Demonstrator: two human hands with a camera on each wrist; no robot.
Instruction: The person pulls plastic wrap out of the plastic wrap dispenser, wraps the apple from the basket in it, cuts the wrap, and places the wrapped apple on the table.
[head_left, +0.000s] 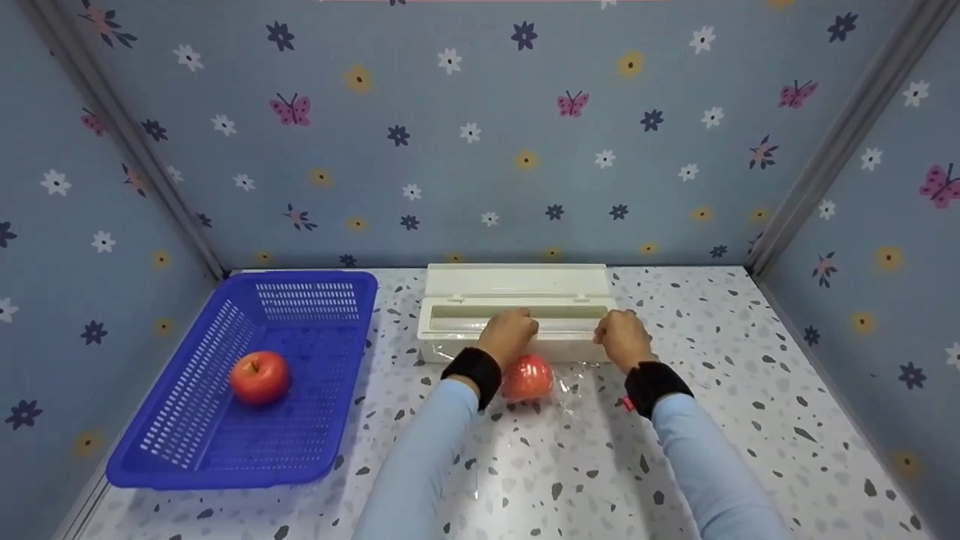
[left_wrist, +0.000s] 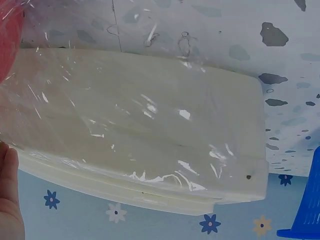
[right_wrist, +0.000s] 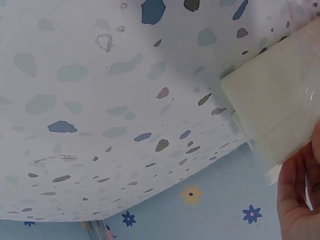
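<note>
- Head view: the left hand (head_left: 510, 334) and the right hand (head_left: 622, 337) both rest at the front edge of a cream cling-film dispenser (head_left: 517, 309) whose lid stands open at the back of the speckled table (head_left: 750, 420). Both hands have their fingers curled at the dispenser's slot, but what each grip pinches cannot be told from here. A sheet of clear film (head_left: 574, 390) runs from the dispenser toward the person, and a red apple (head_left: 527, 377) lies on it, between the wrists and just beside the left one. A blue basket (head_left: 225, 442) to the left holds a second apple (head_left: 259, 376).
- Left wrist view: film (left_wrist: 140, 115) lies wrinkled over the dispenser's body (left_wrist: 240, 165); the apple's red edge (left_wrist: 7, 45) shows at the upper left corner.
- Right wrist view: fingers (right_wrist: 295, 200) touch the dispenser's end (right_wrist: 280, 110).
</note>
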